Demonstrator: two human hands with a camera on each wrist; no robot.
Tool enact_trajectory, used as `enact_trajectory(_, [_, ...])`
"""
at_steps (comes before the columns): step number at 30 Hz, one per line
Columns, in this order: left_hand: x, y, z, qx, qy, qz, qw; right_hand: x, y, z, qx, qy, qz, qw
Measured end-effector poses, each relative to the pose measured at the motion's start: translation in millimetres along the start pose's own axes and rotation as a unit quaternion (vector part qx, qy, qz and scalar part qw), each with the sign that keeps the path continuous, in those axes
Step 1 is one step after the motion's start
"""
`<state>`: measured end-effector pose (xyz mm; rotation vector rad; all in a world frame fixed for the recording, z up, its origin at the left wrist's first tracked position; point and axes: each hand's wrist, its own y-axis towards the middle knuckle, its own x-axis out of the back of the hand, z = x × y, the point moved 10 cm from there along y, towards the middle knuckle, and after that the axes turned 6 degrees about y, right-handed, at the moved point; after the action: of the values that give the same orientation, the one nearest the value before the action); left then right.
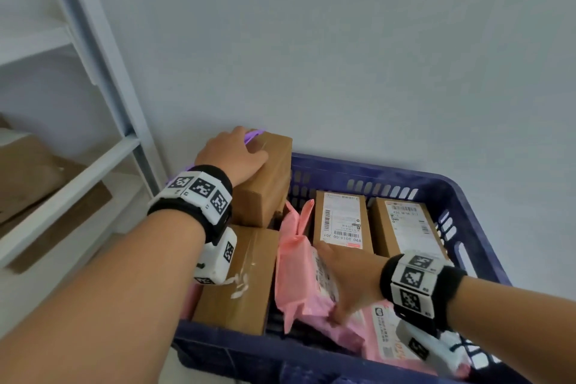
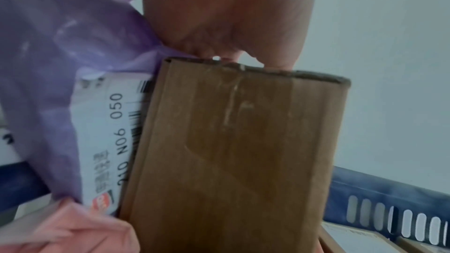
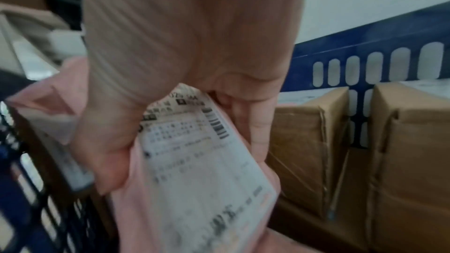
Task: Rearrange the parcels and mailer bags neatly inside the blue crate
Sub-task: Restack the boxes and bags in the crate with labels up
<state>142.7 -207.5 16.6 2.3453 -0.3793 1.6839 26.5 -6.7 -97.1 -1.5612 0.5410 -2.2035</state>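
Mid-sorting inside the blue crate [image 1: 389,170]: left hand [image 1: 232,151] fingers curled over the upright cardboard box [image 1: 268,178] at its far-left corner, right hand [image 1: 349,280] pinching the pink mailer bag [image 1: 299,274] mid-crate, probably next laid flat beside the boxes.

Both arms reach forward, left hand [image 1: 232,154] fingers curled downward, right hand [image 1: 349,279] fingers pinched together.

in the crate [image 1: 436,184], two boxes [image 1: 341,218] right, mailer [image 1: 299,262] centre, stacked boxes [image 1: 265,184] left.

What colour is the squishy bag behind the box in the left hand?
Purple. The mailer bag shows best in the left wrist view.
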Motion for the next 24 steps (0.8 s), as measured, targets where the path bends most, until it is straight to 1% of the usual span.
enact_trajectory(4, [-1.2,-0.9,2.6,0.004,-0.007,-0.009,1.0,-4.6,8.1,12.0,-0.014,-0.107,-0.003,0.994])
enact_trajectory(8, [-2.5,-1.0,5.8,0.008,-0.004,-0.003,1.0,-20.5,24.4,25.8,-0.048,-0.219,0.042,0.974])
enact_trajectory(10, [-2.3,-0.2,5.8,0.007,-0.003,0.0,1.0,-29.4,36.7,29.4,-0.065,-0.232,0.064,0.968])
enact_trajectory(12, [-1.8,0.5,5.1,0.005,0.001,0.001,1.0,-42.3,48.0,34.1,-0.053,-0.238,0.084,0.966])
enact_trajectory(15, [-3.1,1.2,5.3,0.001,0.006,-0.002,1.0,-62.8,54.1,37.6,-0.016,-0.239,0.115,0.964])
enact_trajectory(19, [-5.6,2.4,9.1,-0.005,0.002,-0.018,1.0,-91.7,45.1,13.9,-0.008,-0.186,0.198,0.962])
enact_trajectory(21, [-6.1,3.7,10.2,-0.006,-0.006,-0.026,1.0,-95.4,46.7,6.0,0.0,-0.127,0.199,0.972])
enact_trajectory(23, [-7.8,5.9,11.2,-0.006,-0.014,-0.03,0.999,-91.6,52.0,5.3,0.011,-0.064,0.176,0.982])
enact_trajectory(24, [-9.2,6.7,11.8,-0.005,-0.019,-0.029,0.999,-88.9,56.1,3.8,0.015,-0.052,0.163,0.985])
